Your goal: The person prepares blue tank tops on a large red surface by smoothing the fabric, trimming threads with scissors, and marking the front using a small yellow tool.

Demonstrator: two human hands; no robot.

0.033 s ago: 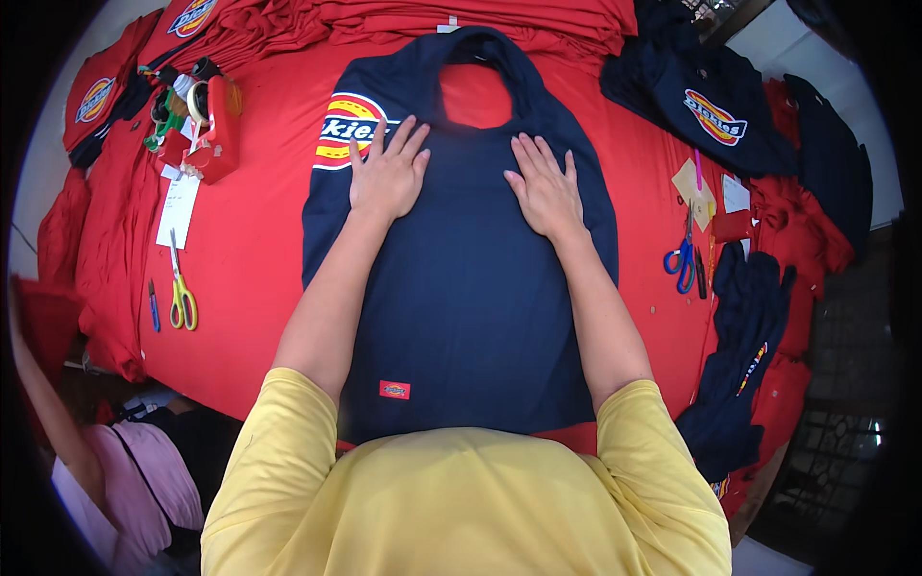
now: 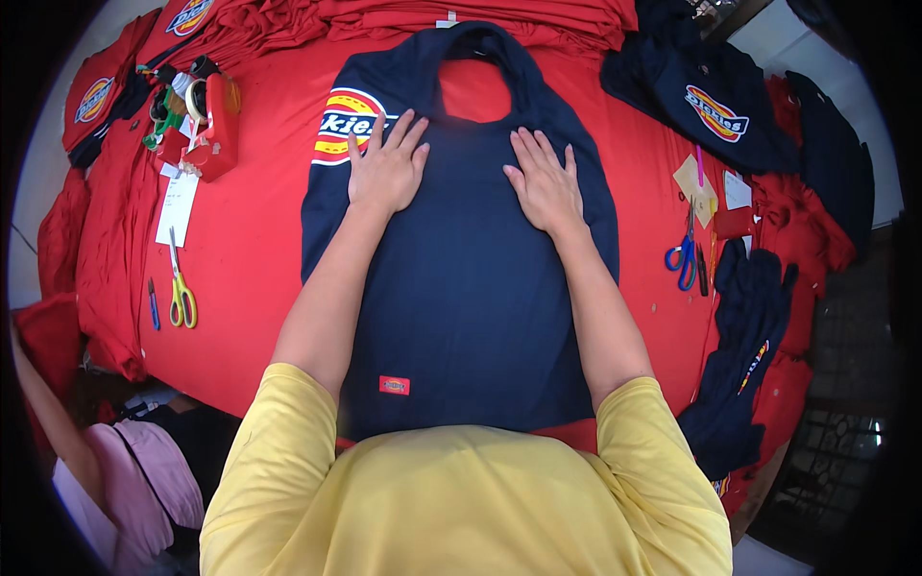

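Observation:
A navy garment (image 2: 471, 288) lies spread in front of me, its round opening at the far end. Part of a big round red, yellow and white print (image 2: 336, 144) shows on its upper left, and a small red label (image 2: 394, 385) is near its lower left. My left hand (image 2: 388, 165) rests flat on the cloth beside the print, fingers spread. On the upper right of the same garment lies my right hand (image 2: 545, 182), palm down with the fingers stretched out. Neither hand grips anything.
Yellow-handled scissors (image 2: 182, 298), a blue pen (image 2: 154, 305) and a red tape dispenser (image 2: 221, 125) lie left. Blue-handled scissors (image 2: 684, 257) are on the right. Red clothes (image 2: 384, 19) and navy clothes (image 2: 672, 86) ring the red-covered table (image 2: 240, 250). Another person's arm (image 2: 58, 413) shows lower left.

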